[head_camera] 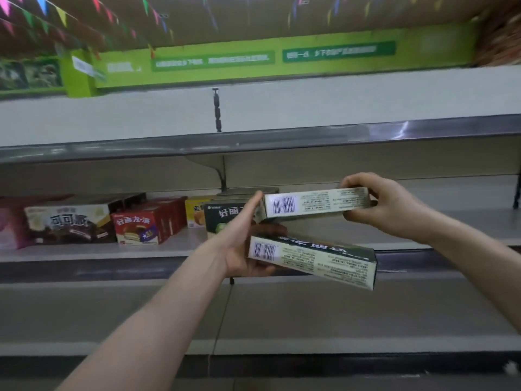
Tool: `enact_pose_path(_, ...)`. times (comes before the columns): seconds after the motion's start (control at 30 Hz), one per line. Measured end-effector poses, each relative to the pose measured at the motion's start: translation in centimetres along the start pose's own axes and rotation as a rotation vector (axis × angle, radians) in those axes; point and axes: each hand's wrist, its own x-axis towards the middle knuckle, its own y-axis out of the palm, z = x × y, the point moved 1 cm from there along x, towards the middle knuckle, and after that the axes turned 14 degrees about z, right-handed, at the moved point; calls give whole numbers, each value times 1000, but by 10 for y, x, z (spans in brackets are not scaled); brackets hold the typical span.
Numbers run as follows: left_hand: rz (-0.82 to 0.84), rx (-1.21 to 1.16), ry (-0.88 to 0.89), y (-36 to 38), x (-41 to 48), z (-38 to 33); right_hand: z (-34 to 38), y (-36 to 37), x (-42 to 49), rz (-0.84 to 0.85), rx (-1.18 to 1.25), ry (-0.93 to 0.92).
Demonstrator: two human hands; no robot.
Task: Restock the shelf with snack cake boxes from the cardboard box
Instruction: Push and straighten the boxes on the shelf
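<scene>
I hold two dark green snack cake boxes in front of the middle shelf point(465, 230). My right hand point(386, 204) grips the upper box point(315, 204) by its right end, barcode side facing me. My left hand point(245, 244) holds the lower box point(318, 261) at its left end, and its raised fingertips touch the upper box's left end. The lower box tilts down to the right. A matching green box point(222, 218) stands on the shelf just behind my left hand. The cardboard box is out of view.
On the shelf's left part stand red snack cake boxes point(141, 224), a brown-and-white cocoa box point(67, 221), a yellow box point(196, 211) and a pink package point(8, 224). A grey upper shelf point(253, 142) overhangs. A lower shelf point(310, 311) lies beneath. A green sign band point(253, 60) runs above.
</scene>
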Motion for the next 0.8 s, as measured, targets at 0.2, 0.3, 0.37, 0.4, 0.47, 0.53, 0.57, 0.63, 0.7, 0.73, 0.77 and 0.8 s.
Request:
enact_pose_path(0.2, 43, -30, 62, 21, 34, 2, -28, -26, -14, 126, 584, 261)
enact_pose_path(0.3, 52, 44, 52, 30, 55, -3, -47, -40, -7, 140, 616, 488)
enact_pose_path(0.37, 59, 77, 34, 35, 67, -7, -56, -43, 1, 173, 656, 546)
enact_pose_path(0.4, 66, 77, 27, 38, 73, -9, -63, -45, 6, 166, 678, 551)
enact_pose_path(0.47, 70, 52, 20, 42, 82, -14, -76, -50, 17, 82, 732, 531)
enact_pose_path(0.53, 60, 52, 9, 46, 92, -18, -89, -57, 28, -26, 795, 489)
enact_pose_path(0.57, 53, 72, -1, 48, 97, -20, -93, -60, 33, -44, 819, 478)
enact_pose_path(0.63, 36, 96, -18, 53, 111, -21, -101, -61, 41, -14, 825, 492)
enact_pose_path(0.7, 15, 50, -11, 56, 127, -23, -108, -59, 48, 0, 863, 487)
enact_pose_path(0.73, -1, 0, 2, 58, 134, -24, -112, -57, 52, -25, 927, 458)
enact_pose_path(0.77, -20, -49, 22, 59, 141, -24, -116, -57, 57, -69, 1009, 414)
enact_pose_path(0.8, -37, -83, 47, 59, 148, -25, -119, -56, 61, -111, 1080, 367)
